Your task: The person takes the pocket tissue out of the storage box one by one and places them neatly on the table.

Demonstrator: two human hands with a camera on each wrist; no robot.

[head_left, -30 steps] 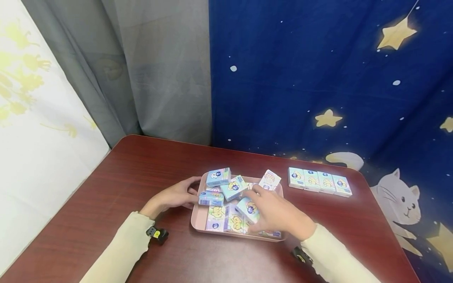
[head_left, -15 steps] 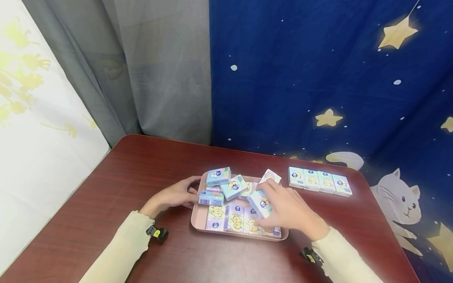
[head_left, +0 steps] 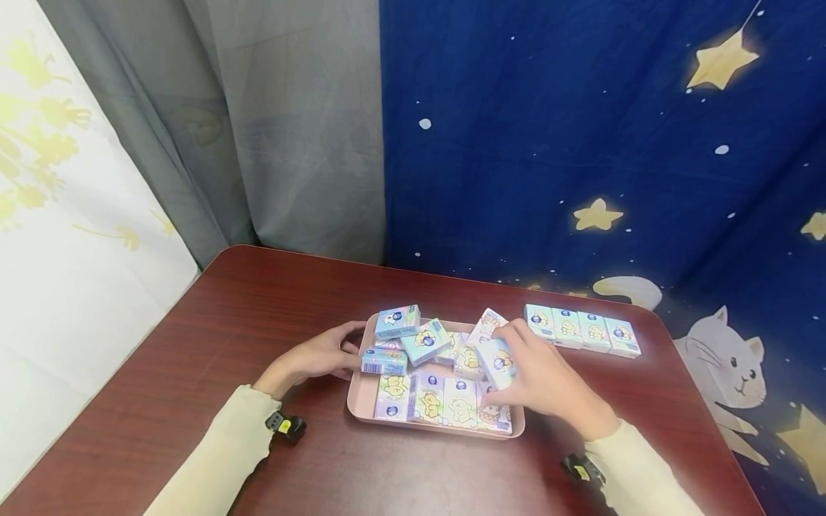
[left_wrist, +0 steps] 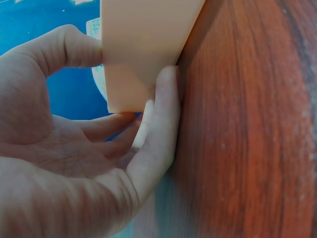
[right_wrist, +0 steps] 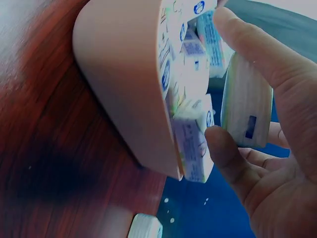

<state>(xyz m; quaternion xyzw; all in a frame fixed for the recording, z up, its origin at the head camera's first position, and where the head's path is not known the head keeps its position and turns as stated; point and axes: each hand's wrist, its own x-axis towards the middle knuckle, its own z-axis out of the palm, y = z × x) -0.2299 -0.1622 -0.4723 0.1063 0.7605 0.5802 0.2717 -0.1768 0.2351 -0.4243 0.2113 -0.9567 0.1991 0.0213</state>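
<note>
My right hand (head_left: 542, 376) grips a light-blue tissue pack (head_left: 497, 362) between thumb and fingers above the right part of a pink tray (head_left: 361, 394). Seen from the right wrist, that tissue pack (right_wrist: 247, 101) hangs clear of the tray's rim, its side turned to the camera. At the tray's left end, my left hand (head_left: 323, 352) holds the wall; the left wrist view has its digits around the end of the tray (left_wrist: 141, 54). Several tissue packs (head_left: 429, 342) lie jumbled toward the back of the tray, while a row of packs (head_left: 429, 401) lines its front.
Beyond the tray's right end, a neat row of several light-blue tissue packs (head_left: 581, 331) lies on the dark red wooden table (head_left: 297, 287). Behind the table hang a grey curtain (head_left: 310, 129) and a blue star-patterned curtain (head_left: 490, 158).
My right hand has lifted the light-blue tissue pack from the pile and carried it rightward, uncovering packs beneath. The left hand stays at the tray's left end.
</note>
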